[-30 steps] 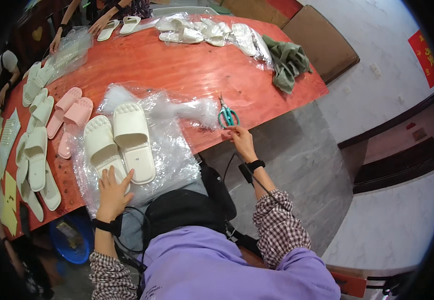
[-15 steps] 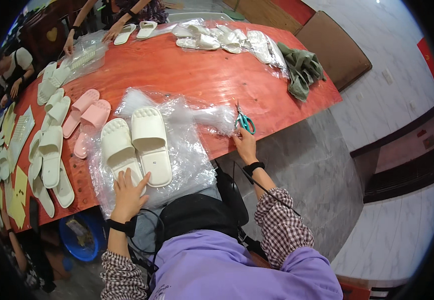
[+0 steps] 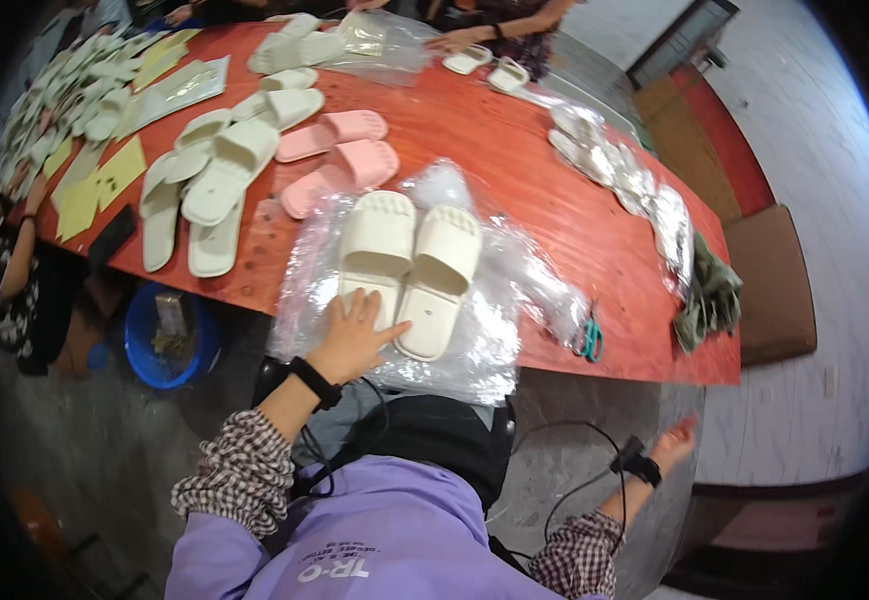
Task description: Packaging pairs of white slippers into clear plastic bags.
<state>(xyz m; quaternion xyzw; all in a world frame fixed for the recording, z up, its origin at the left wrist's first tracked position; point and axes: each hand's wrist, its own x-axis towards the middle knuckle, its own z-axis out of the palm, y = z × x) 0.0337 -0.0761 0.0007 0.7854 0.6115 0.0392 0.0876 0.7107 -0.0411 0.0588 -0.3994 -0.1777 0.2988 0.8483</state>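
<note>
Here's the left hand [image 3: 349,338], fingers spread, on the heel of the left cream slipper [image 3: 376,222]; the right cream slipper [image 3: 444,245] sits close beside it, both on slick clear plastic bags [image 3: 494,362] at the near side of the red table [image 3: 474,135]. Push unevenly and, I'd say, that loose film could slide, taking the pair toward the near edge! Over right, teal scissors [image 3: 592,342] lie close to that edge; a careless sweep might send them floorward. The right hand [image 3: 674,443] is out past the table, near right; whether it's pinching anything, I can't tell.
</note>
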